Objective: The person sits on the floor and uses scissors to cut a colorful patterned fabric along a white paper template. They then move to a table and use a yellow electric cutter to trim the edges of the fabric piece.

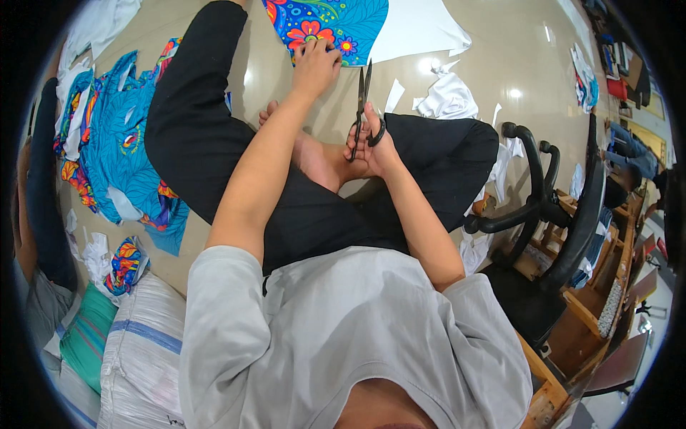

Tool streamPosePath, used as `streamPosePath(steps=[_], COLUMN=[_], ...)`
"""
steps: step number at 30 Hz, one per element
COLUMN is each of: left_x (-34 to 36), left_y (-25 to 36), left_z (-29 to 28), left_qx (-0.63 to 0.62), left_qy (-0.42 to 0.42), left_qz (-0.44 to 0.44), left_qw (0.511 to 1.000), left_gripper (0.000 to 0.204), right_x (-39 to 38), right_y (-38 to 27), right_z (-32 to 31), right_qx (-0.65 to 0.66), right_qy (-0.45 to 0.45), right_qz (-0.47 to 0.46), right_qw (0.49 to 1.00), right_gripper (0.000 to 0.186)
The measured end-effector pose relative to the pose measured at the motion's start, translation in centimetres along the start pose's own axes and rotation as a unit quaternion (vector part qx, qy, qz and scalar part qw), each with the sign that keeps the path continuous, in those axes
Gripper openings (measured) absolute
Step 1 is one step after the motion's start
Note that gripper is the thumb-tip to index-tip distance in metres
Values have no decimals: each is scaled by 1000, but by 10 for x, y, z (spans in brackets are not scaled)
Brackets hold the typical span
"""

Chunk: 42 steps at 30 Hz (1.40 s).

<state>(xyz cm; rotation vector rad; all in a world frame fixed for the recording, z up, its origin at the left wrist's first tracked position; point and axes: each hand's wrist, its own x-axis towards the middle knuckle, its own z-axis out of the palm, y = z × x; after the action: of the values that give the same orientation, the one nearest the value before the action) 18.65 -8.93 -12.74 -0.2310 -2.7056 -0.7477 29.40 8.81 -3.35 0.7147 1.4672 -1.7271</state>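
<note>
My left hand (316, 66) lies over the near edge of a piece of flower-printed fabric (350, 23), its bent fingers gripping the cloth near a red flower. The fabric is mostly blue and teal, and a plain white part (414, 30) adjoins it on the right. In my right hand (373, 143) is a pair of black scissors (362, 96), fingers in the handles. Their blades point away from me, slightly parted, with the tips by the fabric's near edge. Whether the blades touch the cloth I cannot tell.
White fabric scraps (449, 96) lie beside my right knee. Crumpled printed fabric (118, 143) covers floor at the left, near another person's leg (53, 193). Stuffed sacks (143, 343) stand lower left; a black chair (532, 214) and wooden shelving (579, 322) are at the right.
</note>
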Motion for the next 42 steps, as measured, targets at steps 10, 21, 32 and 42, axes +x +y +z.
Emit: streamPosePath(steps=[10,21,32,42], left_x=[1,2,4,4], left_y=[-3,-5,-5,-7], left_z=[-2,-4,-6,-5], left_qx=[-48,-54,-53,-42], left_qy=[-14,-37,-52,-44], left_qz=[-24,-26,-31,-28], left_qw=[998,998,997,998], left_gripper=[8,10,10,9], right_x=[31,46,49,47], right_y=[-13,-11,-11,-12], right_z=[-1,-2,-3,1], right_qx=[-35,-36,-26,-13], right_qy=[-2,26,18,20], right_qz=[-27,-33,-29,-29], right_qw=[999,998,999,999], right_gripper=[73,61,58,58])
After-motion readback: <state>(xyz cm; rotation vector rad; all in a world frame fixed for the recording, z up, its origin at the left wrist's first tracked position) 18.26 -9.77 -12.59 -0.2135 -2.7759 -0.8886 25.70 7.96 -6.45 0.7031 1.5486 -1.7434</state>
